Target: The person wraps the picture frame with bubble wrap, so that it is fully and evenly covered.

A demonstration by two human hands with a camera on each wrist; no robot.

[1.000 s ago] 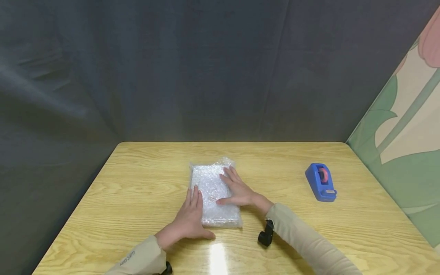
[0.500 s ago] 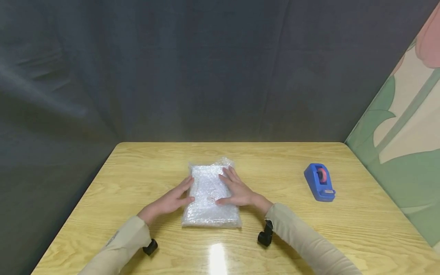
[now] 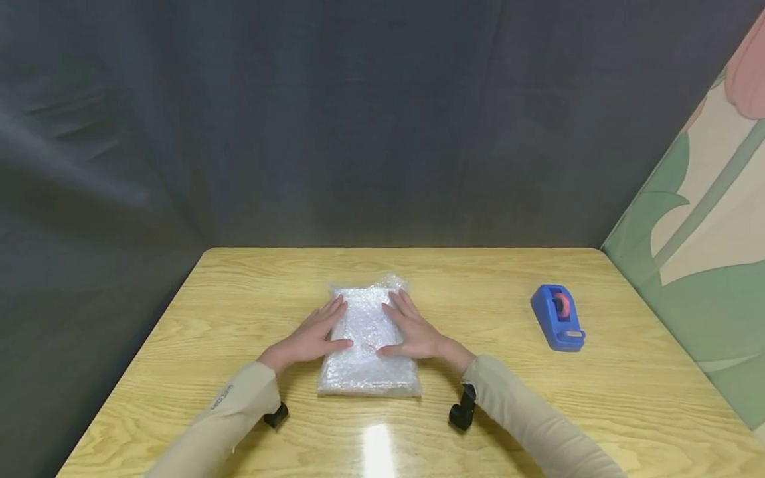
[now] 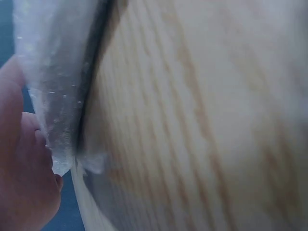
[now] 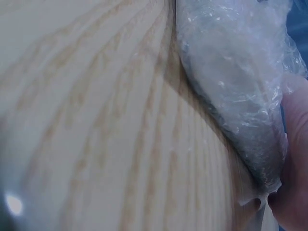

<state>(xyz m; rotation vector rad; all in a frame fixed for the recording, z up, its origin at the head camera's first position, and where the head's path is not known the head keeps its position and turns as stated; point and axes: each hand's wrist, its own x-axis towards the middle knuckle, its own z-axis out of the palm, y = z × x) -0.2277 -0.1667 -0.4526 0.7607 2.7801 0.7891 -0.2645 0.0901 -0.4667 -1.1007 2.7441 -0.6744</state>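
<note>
Here, a flat, glossy, crinkled bubble-wrapped package (image 3: 366, 322) under left hand (image 3: 307, 338) and right hand (image 3: 416, 336), both wide.

Head view looks forward-down; wrist views (low, close) share the bubble wrap (image 3: 366, 332).

At the far side, passage across the table (image 3: 478, 285) is available between the bubble-wrapped package (image 3: 367, 380) and blue tape dispenser (image 3: 552, 325); the right sleeve (image 3: 534, 415) obstructs nearer access. The left hand (image 3: 311, 335) and right hand (image 3: 415, 334) block the package's sides.
</note>
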